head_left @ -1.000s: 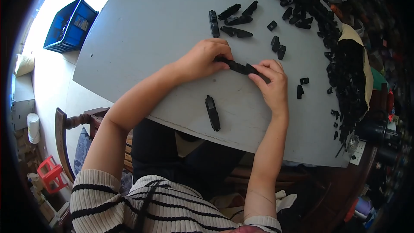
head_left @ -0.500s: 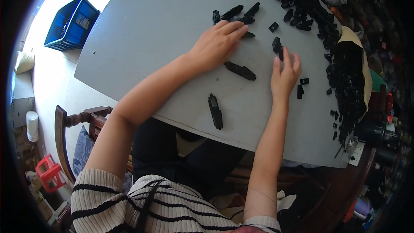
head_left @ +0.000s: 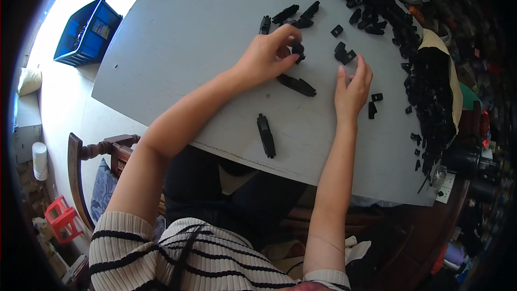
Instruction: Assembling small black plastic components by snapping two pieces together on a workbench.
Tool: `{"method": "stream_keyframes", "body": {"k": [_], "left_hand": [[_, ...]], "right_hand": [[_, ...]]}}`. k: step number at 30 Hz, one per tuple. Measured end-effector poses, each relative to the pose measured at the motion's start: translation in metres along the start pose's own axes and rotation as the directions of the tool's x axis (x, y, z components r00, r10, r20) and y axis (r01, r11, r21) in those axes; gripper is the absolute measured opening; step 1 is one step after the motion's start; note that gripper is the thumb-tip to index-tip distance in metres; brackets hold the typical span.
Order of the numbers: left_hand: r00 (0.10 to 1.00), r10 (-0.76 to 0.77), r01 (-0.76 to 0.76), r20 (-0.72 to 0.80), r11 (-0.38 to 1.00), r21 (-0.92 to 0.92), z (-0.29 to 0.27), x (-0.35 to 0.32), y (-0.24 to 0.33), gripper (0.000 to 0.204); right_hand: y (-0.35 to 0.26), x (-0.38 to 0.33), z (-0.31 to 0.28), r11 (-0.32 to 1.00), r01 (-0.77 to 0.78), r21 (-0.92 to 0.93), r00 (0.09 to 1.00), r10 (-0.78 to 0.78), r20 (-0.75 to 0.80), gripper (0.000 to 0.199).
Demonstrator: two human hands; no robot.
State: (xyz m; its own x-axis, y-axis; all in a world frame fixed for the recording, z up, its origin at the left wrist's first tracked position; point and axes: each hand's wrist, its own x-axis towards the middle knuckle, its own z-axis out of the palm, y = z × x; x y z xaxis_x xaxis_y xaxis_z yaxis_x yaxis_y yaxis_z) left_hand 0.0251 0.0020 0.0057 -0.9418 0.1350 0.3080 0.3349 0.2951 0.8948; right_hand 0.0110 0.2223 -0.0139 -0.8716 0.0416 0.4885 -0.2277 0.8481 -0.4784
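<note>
My left hand is closed on a black plastic part, pinched between thumb and fingers above the grey table. Just beyond it lie several long black parts. Another long black part rests below my left hand, and one more lies nearer the table's front edge. My right hand has thumb and fingers apart, with nothing seen between them. Its fingertips are close to small black blocks; I cannot tell whether they touch. Two more small pieces sit to its right.
A large heap of black parts spreads along the table's far and right sides, reaching a cream-edged bag. One small block lies alone. A blue crate and red stool stand on the floor at left, near a wooden chair.
My left hand has lifted a black plastic part from the group and turned, fingers curled. My right fingers have drawn back slightly from the small blocks, one of which now lies turned.
</note>
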Motion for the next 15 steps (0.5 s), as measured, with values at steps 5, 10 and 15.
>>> {"method": "stream_keyframes", "body": {"k": [5,10,15], "left_hand": [[0.991,-0.017,0.008,0.130,0.997,0.071,-0.003,-0.002,-0.009,0.022],[0.982,0.140,-0.157,0.123,0.977,0.142,-0.004,-0.004,-0.017,0.021],[0.975,0.179,-0.201,0.129,0.960,0.195,-0.005,-0.003,-0.022,0.020]], "right_hand": [[-0.005,0.005,0.003,0.975,0.029,-0.219,0.999,-0.024,0.024,0.039],[0.008,0.004,0.004,0.984,0.108,-0.142,0.993,-0.100,0.059,0.026],[-0.027,-0.007,-0.016,0.918,-0.059,0.391,0.971,-0.038,0.235,0.032]]}}
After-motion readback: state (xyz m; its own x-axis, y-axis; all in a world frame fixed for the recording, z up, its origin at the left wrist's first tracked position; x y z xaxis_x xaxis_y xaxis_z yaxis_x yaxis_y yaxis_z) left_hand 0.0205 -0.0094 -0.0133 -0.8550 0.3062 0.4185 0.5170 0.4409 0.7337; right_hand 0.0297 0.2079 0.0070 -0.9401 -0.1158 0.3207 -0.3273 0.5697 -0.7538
